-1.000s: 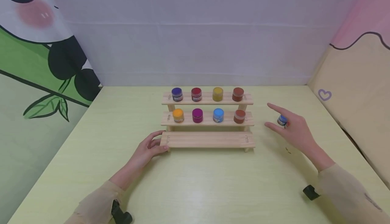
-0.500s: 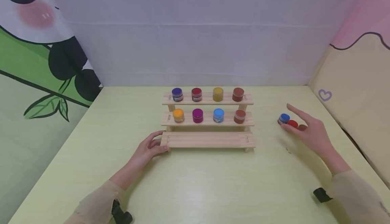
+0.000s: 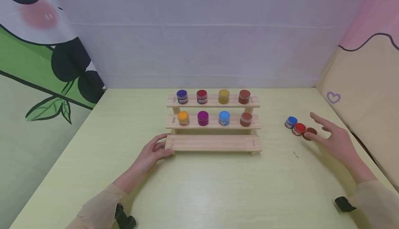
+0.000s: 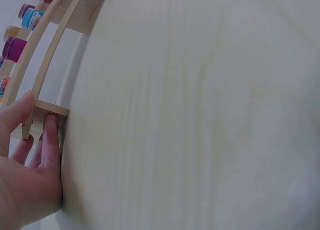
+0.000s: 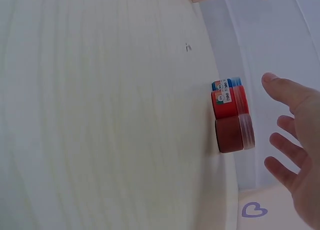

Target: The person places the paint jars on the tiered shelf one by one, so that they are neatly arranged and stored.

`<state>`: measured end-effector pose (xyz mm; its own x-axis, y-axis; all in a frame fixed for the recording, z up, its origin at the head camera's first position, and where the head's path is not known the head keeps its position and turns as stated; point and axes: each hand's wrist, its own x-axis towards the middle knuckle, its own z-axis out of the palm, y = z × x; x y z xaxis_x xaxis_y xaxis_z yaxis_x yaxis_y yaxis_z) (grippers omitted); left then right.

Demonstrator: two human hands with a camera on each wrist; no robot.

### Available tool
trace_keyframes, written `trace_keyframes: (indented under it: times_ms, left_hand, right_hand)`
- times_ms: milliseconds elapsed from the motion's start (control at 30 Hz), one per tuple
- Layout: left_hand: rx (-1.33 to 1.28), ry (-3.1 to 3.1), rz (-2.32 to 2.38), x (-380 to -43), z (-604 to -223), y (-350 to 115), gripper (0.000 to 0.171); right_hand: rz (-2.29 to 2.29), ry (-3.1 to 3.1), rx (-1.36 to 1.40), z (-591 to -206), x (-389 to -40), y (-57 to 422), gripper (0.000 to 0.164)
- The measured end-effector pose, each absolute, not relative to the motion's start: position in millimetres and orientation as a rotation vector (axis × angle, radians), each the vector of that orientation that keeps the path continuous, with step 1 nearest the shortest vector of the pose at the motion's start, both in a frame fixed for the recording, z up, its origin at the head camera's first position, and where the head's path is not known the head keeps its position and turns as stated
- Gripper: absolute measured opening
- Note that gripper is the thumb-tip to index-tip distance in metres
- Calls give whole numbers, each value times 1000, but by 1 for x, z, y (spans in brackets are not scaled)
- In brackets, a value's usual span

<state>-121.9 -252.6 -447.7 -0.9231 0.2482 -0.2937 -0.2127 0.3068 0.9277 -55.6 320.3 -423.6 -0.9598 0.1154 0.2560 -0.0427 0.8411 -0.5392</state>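
My left hand (image 3: 151,156) holds the left end of the lowest shelf of a three-step wooden display rack (image 3: 213,143), thumb at the front edge and fingers around the end support (image 4: 50,108). Over on the right, my right hand (image 3: 338,144) is spread, thumb and fingers apart, with nothing in it. It hovers beside a brown paint jar (image 5: 232,134), its thumb overlapping that jar in the head view. In a slanting row with the brown one stand a red paint jar (image 3: 299,129) and a blue paint jar (image 3: 291,122).
Paint jars line the rack's upper two steps, among them a purple jar (image 3: 203,118), an orange jar (image 3: 183,118) and a yellow jar (image 3: 223,96). The bottom step is bare wood. A small dark scrap (image 3: 295,154) lies on the table (image 3: 212,191); printed cloth walls surround it.
My right hand has drawn back to the right and toward me, uncovering the blue, then the red and brown jars. My left hand keeps its hold on the rack.
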Motion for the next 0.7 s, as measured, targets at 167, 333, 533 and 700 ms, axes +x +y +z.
trace_keyframes:
  times_ms: [167, 333, 533, 700]
  left_hand:
    - [19, 2199, 1645, -121, -447, -253, 71]
    - [18, 2199, 1649, -121, -446, -253, 70]
    - [38, 2196, 1661, -119, -445, -255, 70]
    - [53, 2192, 1664, -120, -445, -254, 69]
  right_hand:
    - [817, -2793, -51, -428, -55, 329, 74]
    - [845, -2865, -59, -431, -58, 331, 74]
    - [827, -2910, -44, -435, -59, 334, 71]
    - [782, -2929, -56, -437, -59, 338, 69]
